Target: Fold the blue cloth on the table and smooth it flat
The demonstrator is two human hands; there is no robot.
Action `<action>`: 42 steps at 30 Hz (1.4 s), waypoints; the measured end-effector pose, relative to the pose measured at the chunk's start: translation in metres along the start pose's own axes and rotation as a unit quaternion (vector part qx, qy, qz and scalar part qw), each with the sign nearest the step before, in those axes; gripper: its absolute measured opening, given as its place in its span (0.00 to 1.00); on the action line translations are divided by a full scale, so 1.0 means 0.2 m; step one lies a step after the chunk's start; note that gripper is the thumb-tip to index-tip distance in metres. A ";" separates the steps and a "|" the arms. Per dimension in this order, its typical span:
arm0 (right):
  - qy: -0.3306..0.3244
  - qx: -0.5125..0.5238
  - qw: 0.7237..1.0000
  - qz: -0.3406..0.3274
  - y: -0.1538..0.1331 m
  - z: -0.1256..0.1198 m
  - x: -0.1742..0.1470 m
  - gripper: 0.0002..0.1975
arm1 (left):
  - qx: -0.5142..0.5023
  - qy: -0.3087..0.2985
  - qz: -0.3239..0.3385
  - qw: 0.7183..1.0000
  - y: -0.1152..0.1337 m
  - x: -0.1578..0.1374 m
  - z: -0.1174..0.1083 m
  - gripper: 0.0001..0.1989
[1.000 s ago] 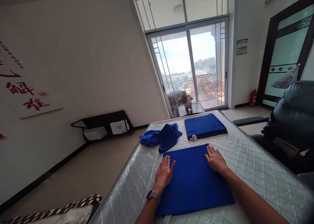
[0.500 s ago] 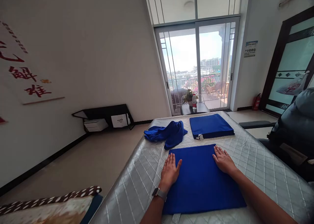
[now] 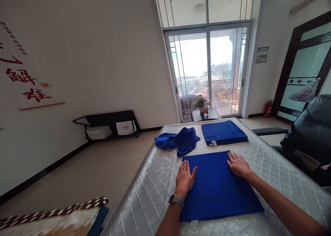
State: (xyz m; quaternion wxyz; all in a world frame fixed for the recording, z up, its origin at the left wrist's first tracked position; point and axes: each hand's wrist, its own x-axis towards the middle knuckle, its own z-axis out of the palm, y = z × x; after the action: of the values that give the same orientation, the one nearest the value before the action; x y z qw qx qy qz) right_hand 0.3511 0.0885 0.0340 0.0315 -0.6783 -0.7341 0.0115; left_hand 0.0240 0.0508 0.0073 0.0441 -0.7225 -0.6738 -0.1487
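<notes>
A blue cloth [image 3: 219, 191] lies flat and smooth in front of me, with a white tag poking out at its near edge. My left hand [image 3: 185, 179] rests flat along its left edge, fingers stretched forward and thumb apart; a watch is on that wrist. On the far right corner lies my right hand [image 3: 239, 164], palm down with fingers extended. Beyond the cloth, to the left, sits a crumpled blue cloth [image 3: 178, 141]. A neat stack of folded blue cloths [image 3: 223, 131] with white tags stands to its right. Neither hand grips anything.
All of this is on a mattress [image 3: 144, 187] in silvery quilted covering. A small dark table [image 3: 207, 116] with a plant and bottle [image 3: 206, 108] stands past its far end. A black leather chair [image 3: 310, 136] is at right; a patterned bedding corner [image 3: 59, 217] shows lower left.
The view has shifted slightly, so the cloth and hands appear a little further right. Both hands stay flat on the cloth's edges.
</notes>
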 end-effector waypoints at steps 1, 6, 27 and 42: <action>0.001 0.002 1.000 -0.006 0.00 -0.01 0.01 0.34 | 0.001 0.000 -0.002 1.000 0.00 0.00 0.00 0.43; 0.005 0.042 0.999 -0.029 0.01 0.01 0.04 0.35 | -0.003 -0.006 -0.002 1.000 0.00 0.00 -0.01 0.43; 0.033 0.084 0.996 -0.025 0.04 0.05 0.03 0.36 | -0.061 -0.043 0.232 0.970 0.58 0.07 -0.07 0.33; 0.042 0.092 0.994 -0.044 0.07 0.06 0.02 0.33 | -0.097 -0.092 0.167 0.977 0.96 0.31 0.09 0.40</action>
State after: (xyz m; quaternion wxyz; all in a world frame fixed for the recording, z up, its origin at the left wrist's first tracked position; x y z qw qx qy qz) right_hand 0.3633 0.0946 0.0210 0.1251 -0.6394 -0.7571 0.0485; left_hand 0.2187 0.0979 0.0327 -0.0639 -0.8361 -0.5274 -0.1368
